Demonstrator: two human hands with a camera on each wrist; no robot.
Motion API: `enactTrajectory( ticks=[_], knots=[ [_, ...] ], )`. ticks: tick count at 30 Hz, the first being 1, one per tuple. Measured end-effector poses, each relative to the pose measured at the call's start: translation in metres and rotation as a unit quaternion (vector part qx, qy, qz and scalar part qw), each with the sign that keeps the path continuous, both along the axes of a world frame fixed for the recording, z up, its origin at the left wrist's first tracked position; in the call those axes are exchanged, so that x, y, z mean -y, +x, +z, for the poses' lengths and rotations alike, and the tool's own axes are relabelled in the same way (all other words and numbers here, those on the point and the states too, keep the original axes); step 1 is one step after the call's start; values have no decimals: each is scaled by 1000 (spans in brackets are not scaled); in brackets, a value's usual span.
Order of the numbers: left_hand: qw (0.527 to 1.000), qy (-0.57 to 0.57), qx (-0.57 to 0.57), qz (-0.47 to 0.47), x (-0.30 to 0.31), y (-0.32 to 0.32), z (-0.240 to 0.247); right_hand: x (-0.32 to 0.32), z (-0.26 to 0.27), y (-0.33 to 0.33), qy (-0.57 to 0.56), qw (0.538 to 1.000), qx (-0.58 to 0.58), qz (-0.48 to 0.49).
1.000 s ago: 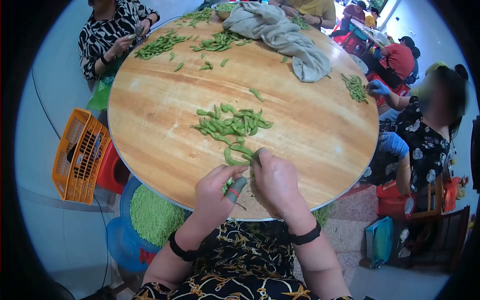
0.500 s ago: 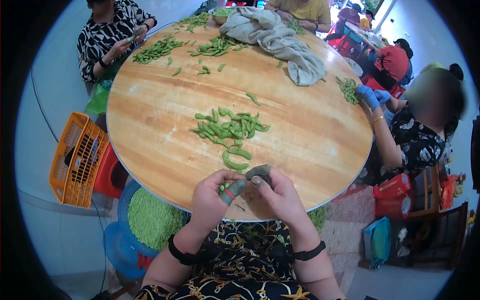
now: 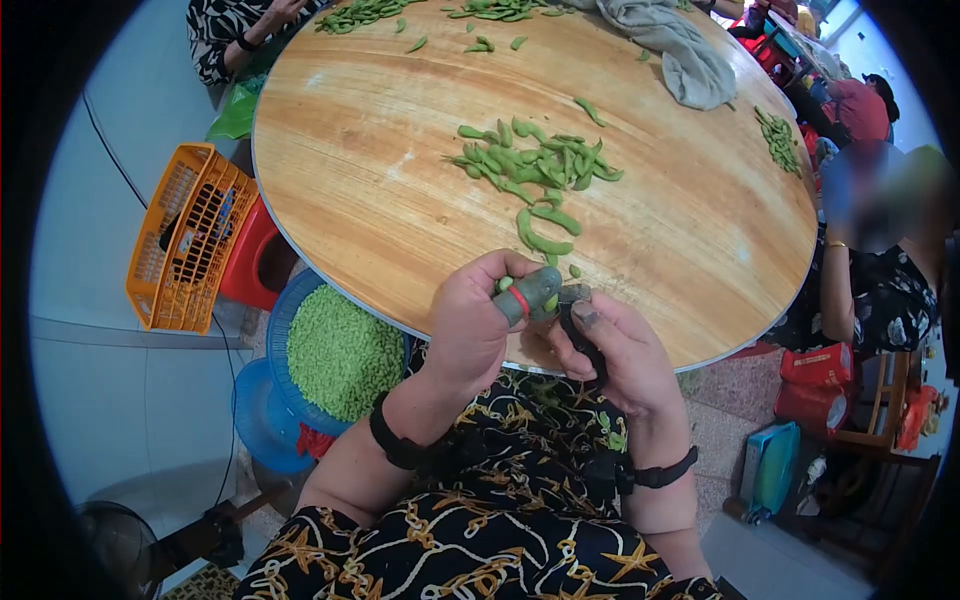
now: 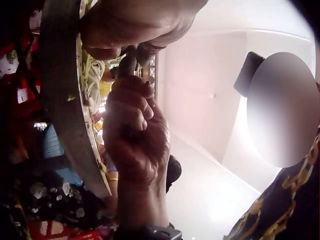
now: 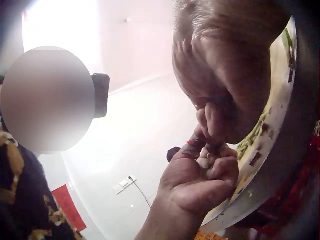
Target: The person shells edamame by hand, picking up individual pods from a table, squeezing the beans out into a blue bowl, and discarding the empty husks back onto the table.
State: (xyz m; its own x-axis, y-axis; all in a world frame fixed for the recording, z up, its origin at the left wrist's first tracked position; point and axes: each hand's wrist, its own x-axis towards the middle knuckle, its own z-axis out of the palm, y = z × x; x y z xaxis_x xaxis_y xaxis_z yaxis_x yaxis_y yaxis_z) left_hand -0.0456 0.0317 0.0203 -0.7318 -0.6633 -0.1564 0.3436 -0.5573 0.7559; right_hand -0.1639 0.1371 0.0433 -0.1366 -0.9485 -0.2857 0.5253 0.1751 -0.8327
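Observation:
Over the near table edge, my left hand (image 3: 470, 318) holds green soybeans (image 3: 504, 285) in its curled fingers. A grey-green cover (image 3: 534, 290) with a red band sits on its thumb. Touching that thumb tip is my right hand (image 3: 635, 350), with dark covers on its finger and thumb. A bit of green pod (image 3: 552, 302) shows between the two hands, pinched at the fingertips and mostly hidden. Beyond them lie two curved soybean pods (image 3: 545, 238) and a heap of pods (image 3: 545, 160). In the right wrist view the left fingers (image 5: 222, 167) are curled.
A blue basin (image 3: 283, 345) of shelled beans stands below the table's left edge, near an orange crate (image 3: 190, 235) and a red stool (image 3: 255, 262). A grey cloth (image 3: 690, 65) and more pods (image 3: 780, 140) lie farther across the round wooden table (image 3: 400, 230). Other people sit around it.
The head view has tilted down and shifted left. My hands have drawn nearer my body, off the loose pods, and their fingertips have come together. Beans show in the left hand throughout.

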Motion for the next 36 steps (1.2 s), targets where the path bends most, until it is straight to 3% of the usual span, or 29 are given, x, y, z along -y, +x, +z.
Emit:
enactTrajectory(
  ticks=[5,8,10,13,14,15,16,18,19,20,21,24,25,26,28,29,32,33,34,35,36],
  knots=[
    [997,-58,41,11,-5,0,0,0,-5,2,-12,999,-46,-1],
    [998,-40,2,-51,-3,7,-2,-3,-3,7,3,999,-32,1],
    [989,36,-90,-116,2,10,-9,-5,-1,9,23,1000,0,-2],
    [996,-11,-27,-90,-1,10,-1,-3,-1,11,2,1000,-3,5],
    [996,-10,-27,-90,-2,10,4,0,-1,12,8,996,-90,-21],
    [989,-122,46,-64,-5,9,9,3,-1,12,14,983,-178,-45],
    [965,-231,119,-37,-5,9,11,5,-1,13,15,983,-179,-44],
    [950,-274,149,-11,-2,9,2,10,-3,13,25,939,-337,-71],
    [932,-316,178,14,0,9,-3,11,-4,10,27,938,-337,-70],
    [932,-314,178,15,2,9,-4,13,-4,6,36,952,-298,-59],
    [960,-242,144,2,4,10,-5,16,-4,2,45,964,-258,-48],
    [993,-100,53,-25,12,12,-12,25,3,-4,66,956,-284,-44],
    [999,-32,-4,-41,13,13,-14,33,-10,-10,-9,886,-453,-104],
    [999,-31,-3,-40,13,13,-15,37,-11,-13,-9,886,-452,-103],
    [997,-70,7,9,11,11,-16,42,-8,-19,39,696,-707,-118],
    [997,-70,6,9,13,11,-18,43,-11,-23,51,659,-748,-67],
    [994,-87,35,-56,15,13,-16,42,-14,-23,67,654,-749,-80],
    [966,-221,111,-80,12,12,-5,40,-15,-24,67,654,-749,-80],
    [913,-350,185,-101,9,10,2,36,-16,-27,38,693,-709,-123],
    [913,-350,185,-101,7,10,6,33,-17,-30,8,728,-665,-165],
    [919,-326,198,-96,4,10,9,30,-16,-30,8,729,-664,-165]
  ],
)
